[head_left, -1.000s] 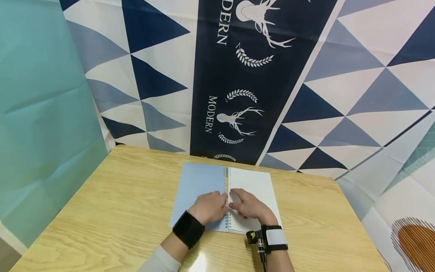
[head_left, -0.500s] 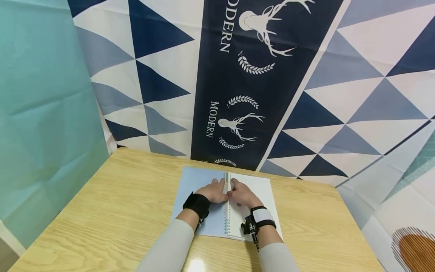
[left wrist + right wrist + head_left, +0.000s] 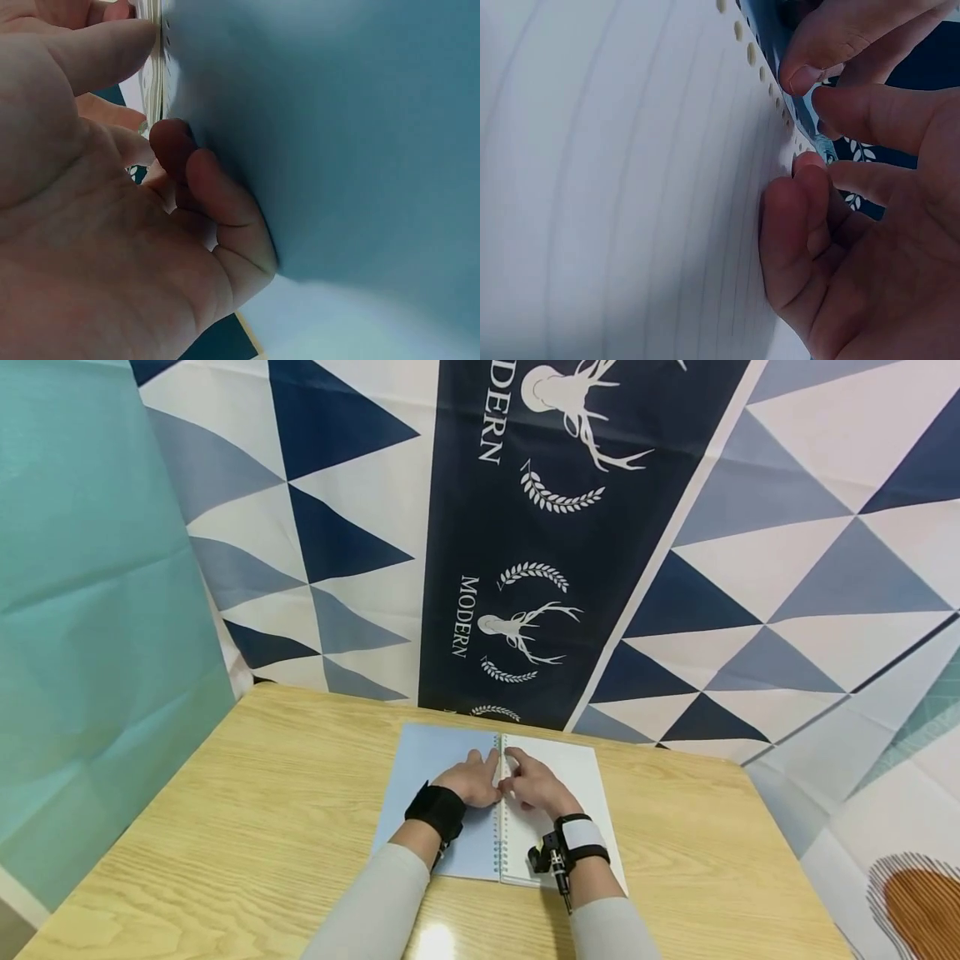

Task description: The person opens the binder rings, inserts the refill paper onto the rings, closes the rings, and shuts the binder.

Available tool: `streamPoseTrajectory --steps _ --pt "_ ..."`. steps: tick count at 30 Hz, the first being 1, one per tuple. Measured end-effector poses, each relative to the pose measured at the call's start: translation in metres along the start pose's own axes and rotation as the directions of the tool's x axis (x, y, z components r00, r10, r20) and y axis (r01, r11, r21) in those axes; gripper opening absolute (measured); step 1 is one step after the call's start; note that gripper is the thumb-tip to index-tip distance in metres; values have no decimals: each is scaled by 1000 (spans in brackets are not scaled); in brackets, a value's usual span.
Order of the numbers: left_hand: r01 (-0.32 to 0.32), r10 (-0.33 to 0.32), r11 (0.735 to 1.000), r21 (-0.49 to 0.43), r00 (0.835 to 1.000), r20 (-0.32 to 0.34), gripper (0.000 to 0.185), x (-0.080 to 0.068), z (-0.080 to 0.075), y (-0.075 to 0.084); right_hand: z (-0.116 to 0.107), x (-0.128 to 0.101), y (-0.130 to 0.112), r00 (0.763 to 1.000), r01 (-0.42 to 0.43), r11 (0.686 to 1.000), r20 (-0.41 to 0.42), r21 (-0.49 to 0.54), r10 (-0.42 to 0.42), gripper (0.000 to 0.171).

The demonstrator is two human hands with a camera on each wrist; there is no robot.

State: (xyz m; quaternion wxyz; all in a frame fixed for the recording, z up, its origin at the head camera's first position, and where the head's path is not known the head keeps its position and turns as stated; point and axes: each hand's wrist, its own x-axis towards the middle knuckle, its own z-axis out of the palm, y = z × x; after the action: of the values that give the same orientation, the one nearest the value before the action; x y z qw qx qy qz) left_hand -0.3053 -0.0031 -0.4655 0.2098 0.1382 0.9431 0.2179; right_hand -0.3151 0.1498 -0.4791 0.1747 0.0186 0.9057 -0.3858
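A ring-bound loose-leaf notebook (image 3: 573,768) lies spread on the table, its light blue cover (image 3: 431,768) on the left and white ruled pages on the right. Both hands meet over its spine (image 3: 498,852), toward the far end. My left hand (image 3: 463,783) pinches at the binding from the cover side; in the left wrist view its thumb touches the spine and its curled fingers rest against the cover (image 3: 360,150). From the page side, my right hand (image 3: 542,789) pinches at the same binding, curled fingers against the punched, ruled page (image 3: 630,187). Hands partly hide the rings.
The light wood table (image 3: 247,810) extends to both sides of the notebook. A patterned cloth (image 3: 517,527) hangs behind the table's far edge, with a teal cloth (image 3: 105,610) at the left. A brown-and-black striped patch (image 3: 922,902) shows at lower right.
Both hands have slid along the spine from its middle toward its far end. Over the last half second they hold nearly the same spot. The notebook stays in place.
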Motion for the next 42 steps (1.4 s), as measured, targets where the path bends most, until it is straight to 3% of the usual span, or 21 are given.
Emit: streamPoseTrajectory --steps 7,16,25,34,42 --pt "-6 6 1000 6 1000 -16 74 0 0 0 1 0 -1 1000 -7 1000 -16 -17 7 69" --pt "7 -7 1000 -7 1000 -14 71 -2 0 0 1 -2 0 999 41 998 2 51 -41 68" --pt "16 -16 1000 -19 1000 2 70 -2 -1 0 3 -2 0 999 22 1000 -26 12 -22 69" --pt "-10 9 1000 -21 999 -38 71 1 0 5 -3 2 -4 1000 31 995 -3 -91 -31 80" --pt "55 -54 998 28 998 -38 73 4 -8 9 -7 11 -10 998 -31 994 47 -108 36 83"
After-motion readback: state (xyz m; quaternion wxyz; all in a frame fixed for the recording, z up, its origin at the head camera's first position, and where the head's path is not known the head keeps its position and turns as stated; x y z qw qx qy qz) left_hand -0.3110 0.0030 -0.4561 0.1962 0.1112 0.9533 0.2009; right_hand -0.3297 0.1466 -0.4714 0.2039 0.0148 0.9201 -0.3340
